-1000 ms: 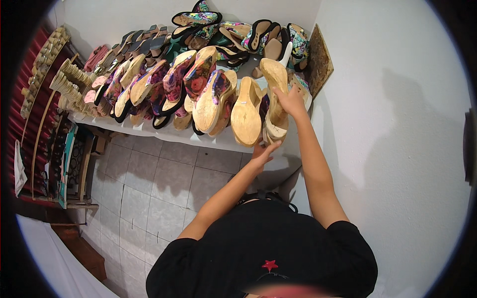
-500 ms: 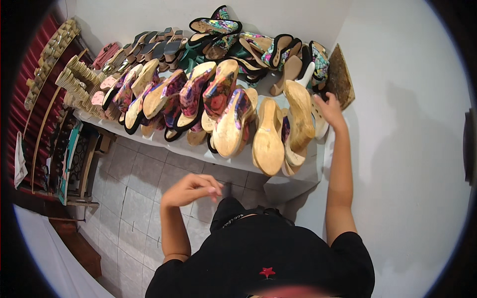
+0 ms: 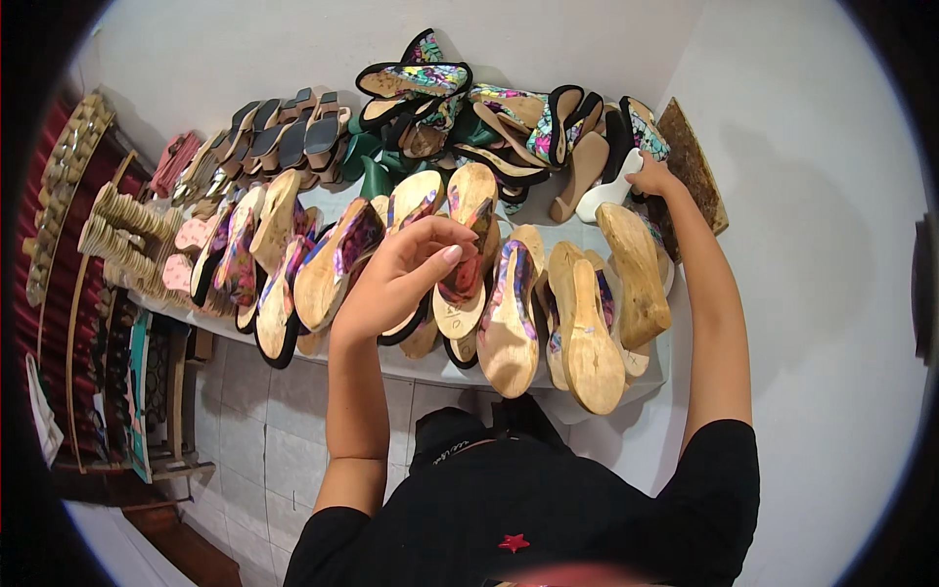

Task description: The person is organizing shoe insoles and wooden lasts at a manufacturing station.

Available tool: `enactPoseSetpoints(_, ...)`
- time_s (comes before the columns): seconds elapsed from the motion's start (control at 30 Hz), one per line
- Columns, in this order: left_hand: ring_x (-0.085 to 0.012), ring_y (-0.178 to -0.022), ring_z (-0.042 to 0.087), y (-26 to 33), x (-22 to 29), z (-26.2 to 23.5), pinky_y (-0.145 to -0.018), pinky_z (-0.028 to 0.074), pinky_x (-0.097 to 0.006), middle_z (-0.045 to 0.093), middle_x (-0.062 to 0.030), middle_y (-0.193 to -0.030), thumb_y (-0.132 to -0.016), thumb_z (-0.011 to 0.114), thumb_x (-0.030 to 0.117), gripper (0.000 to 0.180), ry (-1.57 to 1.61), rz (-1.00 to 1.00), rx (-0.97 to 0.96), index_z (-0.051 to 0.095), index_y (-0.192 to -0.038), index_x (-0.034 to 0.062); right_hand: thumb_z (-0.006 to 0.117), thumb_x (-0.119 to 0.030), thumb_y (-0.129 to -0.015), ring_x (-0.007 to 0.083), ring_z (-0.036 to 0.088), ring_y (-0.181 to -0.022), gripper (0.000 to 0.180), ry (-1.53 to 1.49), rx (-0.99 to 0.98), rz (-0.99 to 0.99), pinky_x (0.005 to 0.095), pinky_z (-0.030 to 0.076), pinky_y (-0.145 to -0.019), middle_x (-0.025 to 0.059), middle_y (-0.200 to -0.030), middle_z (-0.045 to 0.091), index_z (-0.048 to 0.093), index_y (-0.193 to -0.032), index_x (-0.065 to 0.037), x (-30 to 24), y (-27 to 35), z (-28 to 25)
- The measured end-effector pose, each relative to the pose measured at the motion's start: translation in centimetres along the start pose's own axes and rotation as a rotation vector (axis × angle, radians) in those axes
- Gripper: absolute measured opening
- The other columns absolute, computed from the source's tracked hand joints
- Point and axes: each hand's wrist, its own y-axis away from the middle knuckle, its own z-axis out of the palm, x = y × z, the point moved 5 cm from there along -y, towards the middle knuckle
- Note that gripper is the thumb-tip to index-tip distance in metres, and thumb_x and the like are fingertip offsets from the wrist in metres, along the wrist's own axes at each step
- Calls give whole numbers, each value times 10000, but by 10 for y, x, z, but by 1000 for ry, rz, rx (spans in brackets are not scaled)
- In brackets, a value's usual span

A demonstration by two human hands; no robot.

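At the right end of the shoe-covered table, my right hand (image 3: 655,180) is closed around the upper end of a white shoe sole (image 3: 608,192), its fingertips partly hidden. Beside that sole lies a tan sole (image 3: 583,174), and just nearer to me stands a bare wooden wedge sole (image 3: 636,279). My left hand (image 3: 403,276) hovers above the front row with loosely bent fingers, its thumb apart and nothing in its grasp. Behind it are floral wedge shoes (image 3: 337,264) with wooden soles, partly covered by the hand. Another wooden sole (image 3: 590,342) leans at the front edge.
Colourful black-edged wedges (image 3: 416,83) are piled along the back wall, beside dark block-heeled sandals (image 3: 323,137). Stacked pale soles (image 3: 122,230) fill the left end. A brown board (image 3: 693,161) leans on the right wall; a wooden rack (image 3: 73,196) stands far left.
My left hand has moved forward from above the floor to over the shoes. My right hand has shifted from beside a pale sole to the white one, and the view has shifted.
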Motion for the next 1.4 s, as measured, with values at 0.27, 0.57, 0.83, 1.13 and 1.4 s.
enactPoseSetpoints(0.27,-147,-931,533,-35,-16,-15,-846,400,-285,566,-70,-961,-874,493,139,219,91,-35,-54,521,-1036,-6,608,-188,-729,350,564,-959,500,129,83,123,435,469,-783,231,-1028,563,386,-1128,15,-36,3,-11)
enactPoseSetpoints(0.57,-121,-926,528,-76,-21,-12,-821,406,-271,563,-49,-959,-878,495,162,227,-9,-127,-101,524,-1040,6,584,-113,-696,360,577,-879,369,92,155,53,423,469,-740,225,-918,583,447,-1021,-2,-36,-19,3)
enactPoseSetpoints(0.83,-114,-930,539,-118,-31,-12,-802,416,-263,592,-33,-967,-886,464,335,367,-142,-248,-156,531,-1075,28,596,-186,-706,333,619,-762,382,-151,508,-289,393,509,-683,199,-864,614,524,-1062,-68,-72,22,-171)
enactPoseSetpoints(1.13,-292,-1084,480,-192,-55,6,-847,445,-411,433,-185,-1189,-873,472,346,533,717,-166,183,296,-1233,-6,572,-169,-814,184,608,-520,312,-857,-324,-243,235,476,-386,172,-749,591,386,-957,36,-173,119,-103)
enactPoseSetpoints(1.4,-259,-794,612,-182,-60,-38,-578,530,-357,524,-185,-1026,-919,341,182,242,499,-61,453,268,-1115,60,515,-432,-807,243,631,-610,523,-147,-395,-86,357,525,-475,178,-768,616,572,-906,79,-130,-20,-38)
